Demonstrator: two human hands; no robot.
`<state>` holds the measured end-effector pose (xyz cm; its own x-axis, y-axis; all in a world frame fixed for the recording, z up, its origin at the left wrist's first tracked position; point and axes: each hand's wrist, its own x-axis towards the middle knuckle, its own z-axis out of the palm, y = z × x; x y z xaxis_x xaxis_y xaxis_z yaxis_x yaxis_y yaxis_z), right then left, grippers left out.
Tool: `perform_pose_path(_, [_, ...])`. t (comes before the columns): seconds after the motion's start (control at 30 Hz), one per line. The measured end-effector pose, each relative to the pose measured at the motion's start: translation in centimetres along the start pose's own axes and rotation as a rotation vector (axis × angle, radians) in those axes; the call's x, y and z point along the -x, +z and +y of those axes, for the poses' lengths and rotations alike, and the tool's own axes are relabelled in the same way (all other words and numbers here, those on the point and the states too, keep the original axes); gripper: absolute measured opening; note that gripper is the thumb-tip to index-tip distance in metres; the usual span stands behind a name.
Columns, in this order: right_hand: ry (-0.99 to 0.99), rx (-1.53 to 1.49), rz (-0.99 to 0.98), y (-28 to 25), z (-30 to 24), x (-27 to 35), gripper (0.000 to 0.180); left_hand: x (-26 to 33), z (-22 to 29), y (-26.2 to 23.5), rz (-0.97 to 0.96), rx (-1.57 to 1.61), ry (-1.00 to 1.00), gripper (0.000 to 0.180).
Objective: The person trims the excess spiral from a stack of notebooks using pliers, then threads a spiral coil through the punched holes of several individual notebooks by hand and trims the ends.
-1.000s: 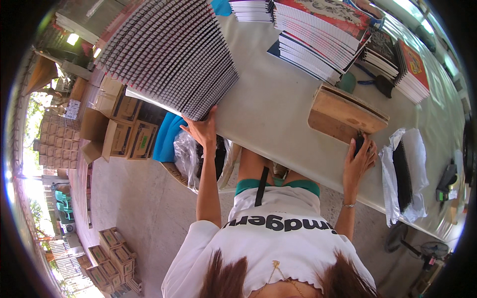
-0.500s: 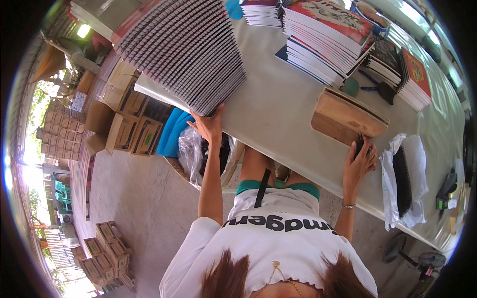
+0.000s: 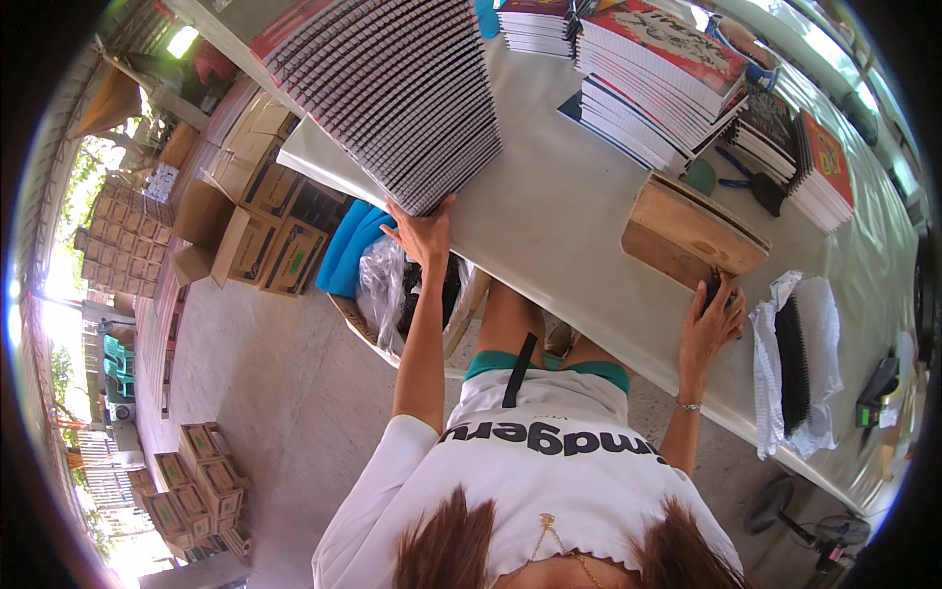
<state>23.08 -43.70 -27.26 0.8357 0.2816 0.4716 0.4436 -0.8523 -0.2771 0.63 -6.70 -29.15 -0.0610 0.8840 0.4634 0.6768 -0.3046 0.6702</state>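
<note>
A tall stack of spiral-bound notebooks (image 3: 392, 88) with dark coils leans at the table's left edge. My left hand (image 3: 424, 234) is against its near lower corner, thumb on one side and fingers on the other. My right hand (image 3: 716, 312) rests on the table at the right, closed around a small black object (image 3: 712, 287), mostly hidden by the fingers. It touches the near end of an angled wooden piece (image 3: 695, 234), made of two boards. To its right lie black binding coils (image 3: 791, 363) in white wrapping (image 3: 822, 378).
Stacks of spiral-bound books (image 3: 657, 88) stand at the back right, near blue-handled pliers (image 3: 760, 188) and a green round object (image 3: 699, 177). Below the table's left edge is a container with clear plastic (image 3: 381, 285). Cardboard boxes (image 3: 270, 245) stand left; a fan (image 3: 770, 506) is lower right.
The whole view has shifted slightly, with the notebook stack and table appearing a little further right. Both hands keep nearly the same grip and place.
</note>
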Motion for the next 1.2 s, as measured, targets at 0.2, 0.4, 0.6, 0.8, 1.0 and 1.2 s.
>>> perform_pose_path(0.2, [-0.035, -0.036, 0.237, -2.9, -4.0, -0.5, 0.044, 0.0, -0.1, 0.4, -0.012, -0.006, -0.021, 0.116])
perform_pose_path(0.4, [-0.041, -1.292, -0.717, 0.3, -20.9, 0.8, 0.062, 0.0, 0.5, -0.9, -0.092, -0.047, -0.099, 0.122])
perform_pose_path(0.6, [0.186, -1.757, -0.952, 10.9, -32.6, -0.6, 0.09, -0.2, 2.5, -1.4, -0.11, -0.005, -0.089, 0.12])
perform_pose_path(0.8, [0.098, -1.559, -0.876, 11.8, -34.9, 0.8, 0.108, 0.2, 1.4, -1.4, -0.082, -0.026, -0.081, 0.116])
perform_pose_path(1.0, [0.189, -1.684, -0.787, 10.8, -35.6, 1.5, 0.108, -0.1, 1.6, -1.6, -0.069, -0.014, -0.064, 0.115])
perform_pose_path(1.2, [0.158, -1.78, -0.803, 11.4, -35.9, 0.4, 0.113, -0.5, 1.9, -0.8, -0.052, -0.016, -0.042, 0.115])
